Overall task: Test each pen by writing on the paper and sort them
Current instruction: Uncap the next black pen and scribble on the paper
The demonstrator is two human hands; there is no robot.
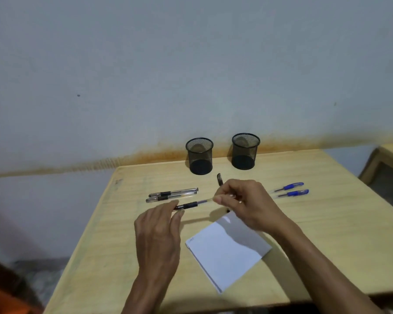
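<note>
We pinch the black gel pen (191, 204) between both hands: left hand (159, 232) at its tip end, right hand (243, 206) on the barrel. We'd pull the cap straight off, then write on the notepad (227, 252) just below our fingers.

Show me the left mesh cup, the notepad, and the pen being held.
Left mesh cup (200, 158): head view, on its front mesh wall.
Notepad (225, 252): head view, middle of the top sheet.
Held pen (191, 204): head view, on its black grip section.

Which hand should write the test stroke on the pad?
Probably the right hand: it pinches the barrel of the pen and hovers beside the paper pad. The left hand only touches the pen's tip end, perhaps at the cap.
</note>
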